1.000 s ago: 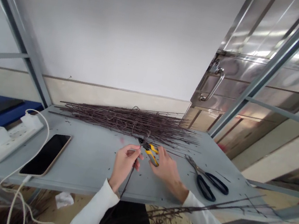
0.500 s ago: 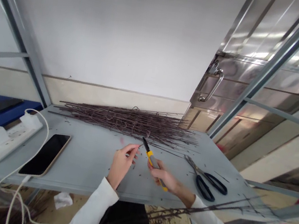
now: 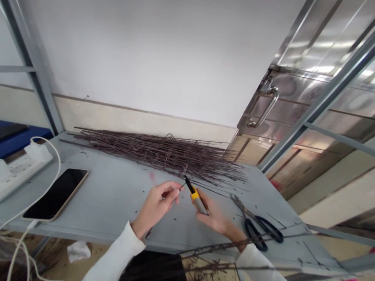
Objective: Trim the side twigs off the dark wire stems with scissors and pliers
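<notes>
My left hand (image 3: 156, 204) is closed in a pinch on a thin dark stem whose tip sits by the fingertips over the grey table (image 3: 112, 195). My right hand (image 3: 214, 215) grips yellow and grey cutting pliers (image 3: 195, 195), their black jaws pointing up and left at the stem's tip. Both hands hover near the table's middle, just in front of a long heap of dark wire stems (image 3: 160, 151) lying along the back edge.
Black-handled scissors (image 3: 259, 227) lie right of my right hand. A phone (image 3: 56, 194) lies screen up at the left, beside a white power strip (image 3: 4, 171) with white cables. More dark stems hang below the table's front edge. A steel door stands at the right.
My right hand turned the pliers from lying flat to pointing their jaws at the stem tip. My left hand rose slightly and the stem's long lower end is now hidden.
</notes>
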Available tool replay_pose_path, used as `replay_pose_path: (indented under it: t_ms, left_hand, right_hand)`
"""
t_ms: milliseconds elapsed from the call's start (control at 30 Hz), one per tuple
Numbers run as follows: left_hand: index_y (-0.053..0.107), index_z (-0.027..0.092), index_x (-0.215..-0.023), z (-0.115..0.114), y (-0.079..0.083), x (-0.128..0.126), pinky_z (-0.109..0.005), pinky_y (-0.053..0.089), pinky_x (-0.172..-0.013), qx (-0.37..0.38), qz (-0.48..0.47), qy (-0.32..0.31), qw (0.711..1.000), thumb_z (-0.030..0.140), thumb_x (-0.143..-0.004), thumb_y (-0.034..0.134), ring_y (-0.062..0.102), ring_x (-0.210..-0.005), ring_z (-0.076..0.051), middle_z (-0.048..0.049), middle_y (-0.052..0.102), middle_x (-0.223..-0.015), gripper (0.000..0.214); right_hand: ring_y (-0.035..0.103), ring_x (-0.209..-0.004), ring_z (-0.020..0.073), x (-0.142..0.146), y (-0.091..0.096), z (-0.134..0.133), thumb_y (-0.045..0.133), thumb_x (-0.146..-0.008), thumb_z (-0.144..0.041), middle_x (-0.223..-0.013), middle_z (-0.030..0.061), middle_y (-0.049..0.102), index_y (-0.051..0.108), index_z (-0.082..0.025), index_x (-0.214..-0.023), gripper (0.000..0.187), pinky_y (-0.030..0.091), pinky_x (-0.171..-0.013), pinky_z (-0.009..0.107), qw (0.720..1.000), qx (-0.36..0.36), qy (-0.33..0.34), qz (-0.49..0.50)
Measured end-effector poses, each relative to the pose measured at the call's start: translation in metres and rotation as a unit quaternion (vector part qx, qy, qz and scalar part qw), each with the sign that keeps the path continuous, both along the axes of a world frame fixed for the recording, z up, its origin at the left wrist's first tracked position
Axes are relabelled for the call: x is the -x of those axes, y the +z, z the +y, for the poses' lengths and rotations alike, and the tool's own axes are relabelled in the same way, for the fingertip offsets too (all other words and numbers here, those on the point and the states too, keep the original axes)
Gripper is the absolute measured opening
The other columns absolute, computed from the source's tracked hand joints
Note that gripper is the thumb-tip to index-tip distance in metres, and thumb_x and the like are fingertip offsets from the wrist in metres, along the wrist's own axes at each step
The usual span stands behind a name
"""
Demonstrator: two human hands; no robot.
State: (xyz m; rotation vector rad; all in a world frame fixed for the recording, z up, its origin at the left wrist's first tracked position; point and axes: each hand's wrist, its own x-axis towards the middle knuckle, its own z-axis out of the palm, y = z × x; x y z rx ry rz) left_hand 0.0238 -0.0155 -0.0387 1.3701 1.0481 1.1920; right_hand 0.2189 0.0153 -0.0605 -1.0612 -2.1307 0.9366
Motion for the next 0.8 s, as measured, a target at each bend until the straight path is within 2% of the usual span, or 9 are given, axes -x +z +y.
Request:
replay_pose_path:
  t_ms: [100, 167, 300, 367, 467, 567, 700, 800]
  left_hand:
    - [0.062, 0.014, -0.088, 0.000, 0.008, 0.002, -0.017, 0.023, -0.039, 0.030, -0.023, -0.063, 0.997, 0.038, -0.079, 0.055, 0.032, -0.045, -0.006, 0.0042, 0.044, -0.058, 0.026]
    - [0.061, 0.015, -0.084, 0.000, 0.012, 0.004, -0.018, 0.021, -0.039, 0.044, -0.034, -0.111, 0.992, 0.039, -0.079, 0.055, 0.029, -0.045, -0.006, 0.0052, 0.040, -0.058, 0.025]
    - [0.058, 0.016, -0.080, 0.005, 0.017, 0.009, -0.018, 0.015, -0.040, 0.088, -0.066, -0.209, 0.972, 0.031, -0.075, 0.058, 0.022, -0.045, -0.005, 0.0070, 0.033, -0.057, 0.016]
    - [0.056, 0.016, -0.079, 0.010, 0.016, 0.011, -0.018, 0.013, -0.041, 0.110, -0.079, -0.239, 0.962, 0.026, -0.072, 0.059, 0.019, -0.045, -0.004, 0.0075, 0.031, -0.058, 0.012]
    - [0.055, 0.016, -0.079, 0.018, 0.009, 0.011, -0.018, 0.011, -0.041, 0.135, -0.082, -0.251, 0.955, 0.025, -0.072, 0.059, 0.017, -0.045, -0.004, 0.0073, 0.031, -0.058, 0.012]
    - [0.057, 0.016, -0.080, 0.026, 0.002, 0.012, -0.018, 0.010, -0.041, 0.141, -0.081, -0.245, 0.956, 0.029, -0.073, 0.059, 0.017, -0.045, -0.004, 0.0074, 0.030, -0.058, 0.015]
    - [0.061, 0.014, -0.082, 0.029, -0.001, 0.014, -0.019, 0.008, -0.042, 0.125, -0.072, -0.232, 0.962, 0.026, -0.071, 0.059, 0.014, -0.045, -0.004, 0.0077, 0.028, -0.058, 0.017]
    - [0.063, 0.014, -0.083, 0.027, 0.000, 0.016, -0.019, 0.008, -0.042, 0.120, -0.051, -0.225, 0.966, 0.029, -0.072, 0.059, 0.015, -0.045, -0.004, 0.0075, 0.029, -0.058, 0.020]
  right_hand:
    - [0.036, -0.055, 0.0123, -0.004, 0.001, 0.006, 0.049, -0.062, -0.022, -0.063, -0.0056, 0.038, 0.039, -0.022, -0.093, 0.033, 0.033, -0.054, 0.024, 0.997, -0.051, -0.022, -0.052]
    - [0.038, -0.056, 0.0126, -0.005, 0.002, 0.010, 0.049, -0.062, -0.020, -0.065, -0.0050, 0.041, 0.038, -0.021, -0.095, 0.034, 0.034, -0.056, 0.024, 0.991, -0.098, -0.021, -0.084]
    - [0.050, -0.068, 0.0172, -0.008, -0.002, 0.020, 0.049, -0.064, -0.019, -0.081, 0.0024, 0.053, 0.035, -0.019, -0.104, 0.042, 0.041, -0.066, 0.028, 0.981, -0.166, -0.001, -0.103]
    - [0.053, -0.076, 0.0199, -0.009, -0.007, 0.027, 0.049, -0.064, -0.020, -0.088, 0.0062, 0.055, 0.035, -0.019, -0.104, 0.043, 0.043, -0.070, 0.031, 0.975, -0.193, -0.003, -0.105]
    - [0.055, -0.084, 0.0231, -0.010, -0.016, 0.038, 0.049, -0.061, -0.022, -0.096, 0.0109, 0.055, 0.038, -0.018, -0.100, 0.040, 0.044, -0.075, 0.034, 0.970, -0.218, -0.027, -0.106]
    - [0.055, -0.080, 0.0232, -0.010, -0.022, 0.042, 0.050, -0.061, -0.026, -0.092, 0.0109, 0.056, 0.042, -0.018, -0.096, 0.036, 0.043, -0.074, 0.034, 0.969, -0.214, -0.052, -0.113]
    - [0.050, -0.061, 0.0172, -0.009, -0.026, 0.033, 0.051, -0.063, -0.028, -0.075, 0.0040, 0.055, 0.044, -0.018, -0.096, 0.036, 0.040, -0.062, 0.029, 0.971, -0.195, -0.073, -0.120]
    - [0.040, -0.050, 0.0124, -0.007, -0.024, 0.020, 0.051, -0.064, -0.027, -0.060, -0.0038, 0.047, 0.046, -0.018, -0.094, 0.032, 0.033, -0.053, 0.024, 0.974, -0.177, -0.072, -0.123]
